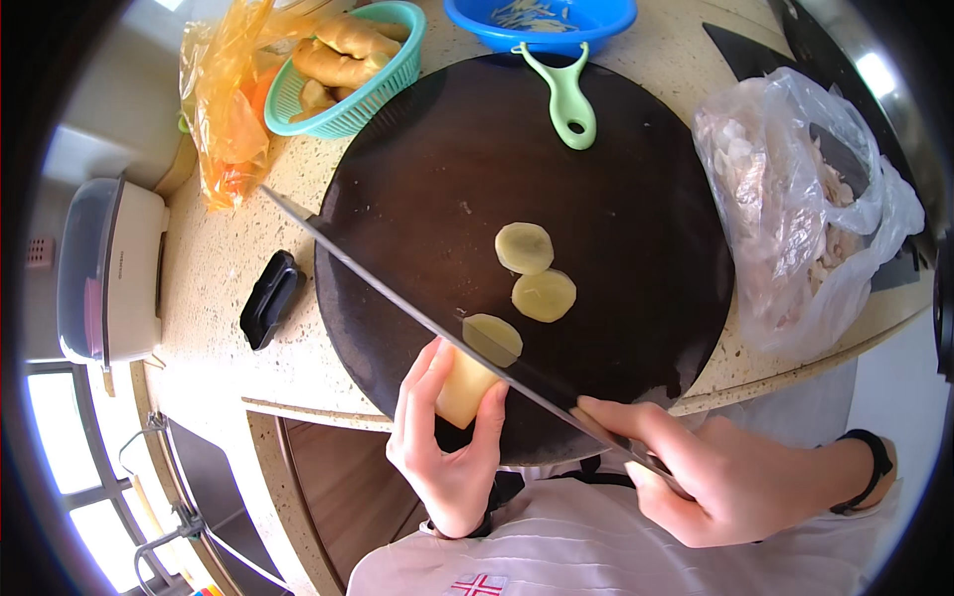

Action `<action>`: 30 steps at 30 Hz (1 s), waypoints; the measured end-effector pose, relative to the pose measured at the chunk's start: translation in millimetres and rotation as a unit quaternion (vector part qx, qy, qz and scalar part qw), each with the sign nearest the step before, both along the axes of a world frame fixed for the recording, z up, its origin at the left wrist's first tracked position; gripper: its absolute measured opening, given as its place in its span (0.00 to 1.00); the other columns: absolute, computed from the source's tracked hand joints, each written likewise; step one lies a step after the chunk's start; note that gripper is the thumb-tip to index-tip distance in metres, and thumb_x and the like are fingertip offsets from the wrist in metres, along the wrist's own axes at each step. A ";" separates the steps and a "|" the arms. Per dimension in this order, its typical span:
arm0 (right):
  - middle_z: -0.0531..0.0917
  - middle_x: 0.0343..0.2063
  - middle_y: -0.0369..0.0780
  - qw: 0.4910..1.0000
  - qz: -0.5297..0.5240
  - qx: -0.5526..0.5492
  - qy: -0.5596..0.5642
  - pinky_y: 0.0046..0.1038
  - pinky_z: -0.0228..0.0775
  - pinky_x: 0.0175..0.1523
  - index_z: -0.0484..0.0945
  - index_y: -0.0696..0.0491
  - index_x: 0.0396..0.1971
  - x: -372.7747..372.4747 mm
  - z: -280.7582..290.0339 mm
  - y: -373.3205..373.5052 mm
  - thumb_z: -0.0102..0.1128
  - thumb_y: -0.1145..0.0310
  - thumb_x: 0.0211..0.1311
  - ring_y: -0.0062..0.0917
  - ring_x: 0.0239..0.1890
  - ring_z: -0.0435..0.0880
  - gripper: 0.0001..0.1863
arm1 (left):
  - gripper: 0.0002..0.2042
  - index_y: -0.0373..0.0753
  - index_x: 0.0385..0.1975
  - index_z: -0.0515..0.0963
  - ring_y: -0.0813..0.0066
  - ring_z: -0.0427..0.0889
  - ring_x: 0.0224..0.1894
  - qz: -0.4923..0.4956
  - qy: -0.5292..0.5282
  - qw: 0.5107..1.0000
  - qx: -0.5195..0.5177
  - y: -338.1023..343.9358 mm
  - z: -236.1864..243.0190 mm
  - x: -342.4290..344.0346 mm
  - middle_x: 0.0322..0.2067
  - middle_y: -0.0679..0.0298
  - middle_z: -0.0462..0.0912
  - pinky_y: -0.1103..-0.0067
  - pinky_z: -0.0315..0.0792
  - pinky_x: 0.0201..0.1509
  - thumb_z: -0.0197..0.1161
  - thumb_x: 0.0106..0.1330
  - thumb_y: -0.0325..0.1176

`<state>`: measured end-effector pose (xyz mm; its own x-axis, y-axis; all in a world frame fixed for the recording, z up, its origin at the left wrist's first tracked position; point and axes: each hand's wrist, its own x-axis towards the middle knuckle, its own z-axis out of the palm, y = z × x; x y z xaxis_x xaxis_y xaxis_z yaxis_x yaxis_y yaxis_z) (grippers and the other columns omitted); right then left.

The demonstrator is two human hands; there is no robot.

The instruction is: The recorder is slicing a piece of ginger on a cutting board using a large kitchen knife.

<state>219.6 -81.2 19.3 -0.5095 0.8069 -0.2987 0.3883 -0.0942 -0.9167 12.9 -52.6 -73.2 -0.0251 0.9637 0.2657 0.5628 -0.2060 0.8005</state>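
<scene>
We have two round slices done on the dark board, a third at the knife — our left hand grips the pale vegetable near the board's edge, our right hand grasps the handle, and a chunk seemingly remains.

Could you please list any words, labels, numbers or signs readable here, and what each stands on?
Beige container with a dark lid: tiny lettering, too small to read.
Pale garment: a red, cross-like emblem, cut off by the lower edge; no legible words.
I can make out no other lettering.
</scene>
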 end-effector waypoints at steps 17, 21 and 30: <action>0.80 0.23 0.39 0.995 0.032 -0.064 -0.073 0.24 0.63 0.16 0.52 0.62 0.64 -2.7 22.0 5.3 0.49 0.77 0.57 0.23 0.10 0.73 0.33 | 0.25 0.33 0.44 0.76 0.52 0.81 0.42 -0.008 0.048 0.998 0.045 -0.6 -9.2 -0.1 0.43 0.48 0.80 0.72 0.75 0.45 0.66 0.40 0.17; 0.78 0.20 0.39 0.989 0.035 -0.112 -0.088 0.23 0.62 0.17 0.53 0.60 0.63 -7.8 24.4 18.8 0.49 0.77 0.58 0.22 0.10 0.73 0.32 | 0.25 0.33 0.44 0.76 0.53 0.82 0.41 -0.012 0.054 0.997 0.044 -0.8 -7.1 -0.3 0.43 0.48 0.80 0.72 0.76 0.44 0.67 0.39 0.17; 0.74 0.16 0.40 0.984 0.033 -0.160 -0.073 0.25 0.62 0.17 0.54 0.61 0.62 -14.7 29.2 45.6 0.48 0.78 0.58 0.25 0.10 0.73 0.30 | 0.24 0.33 0.45 0.76 0.53 0.82 0.39 -0.010 0.068 0.994 0.079 2.3 -6.7 3.7 0.42 0.49 0.80 0.73 0.77 0.42 0.73 0.45 0.24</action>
